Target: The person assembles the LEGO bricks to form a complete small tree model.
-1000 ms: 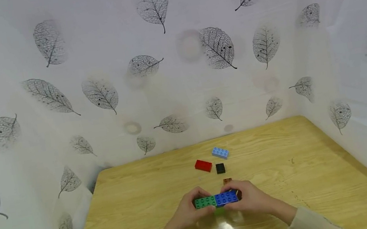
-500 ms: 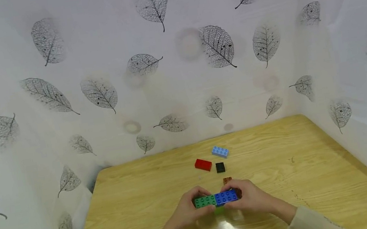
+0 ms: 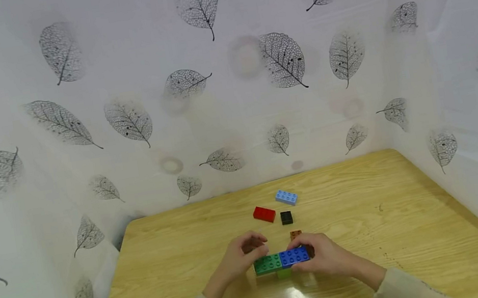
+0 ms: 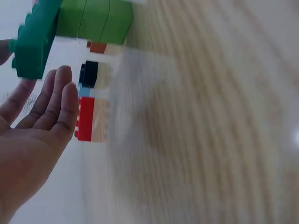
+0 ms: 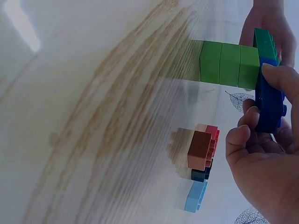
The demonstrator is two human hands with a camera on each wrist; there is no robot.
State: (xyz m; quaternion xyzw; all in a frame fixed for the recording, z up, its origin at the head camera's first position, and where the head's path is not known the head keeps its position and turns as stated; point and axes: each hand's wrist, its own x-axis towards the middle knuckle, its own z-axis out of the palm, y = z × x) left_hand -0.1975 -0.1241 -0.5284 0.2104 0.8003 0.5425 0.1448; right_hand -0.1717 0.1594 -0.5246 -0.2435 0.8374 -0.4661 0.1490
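- The person's right hand (image 3: 327, 257) is clamped on the blue toy building brick (image 3: 294, 257), thumb pressed along the near side and fingers curled round the far side.
- Over on the other end, the left hand (image 3: 237, 258) is loose, its thumb and fingers apart and nothing held between them; it hangs right by the dark-green building brick (image 3: 267, 264), and from where I stand I can't tell whether the thumb touches it.
- Those two long bricks, each with two rows of four studs on top, sit end to end in one straight line, short faces meeting.
- Under their join stands an upright stack of three light-green bricks (image 5: 230, 65), its foot on the wooden table (image 3: 171, 283). The dark-green brick juts out past it to the left, the blue one to the right.
- Just beyond the right hand's fingers there's a small orange-brown brick (image 3: 295, 235), partly covered by the hand.
- Farther back lies a small square black brick (image 3: 286, 217), with a long red brick (image 3: 265, 214) near it on the left.
- Farthest of all is a light-blue brick (image 3: 286, 197), lying at a slant, two rows of studs facing up.
- Round the table hangs a whitish cloth (image 3: 242, 107) printed with dark skeleton leaves.
- Both forearms wear beige sleeves (image 3: 404, 289).
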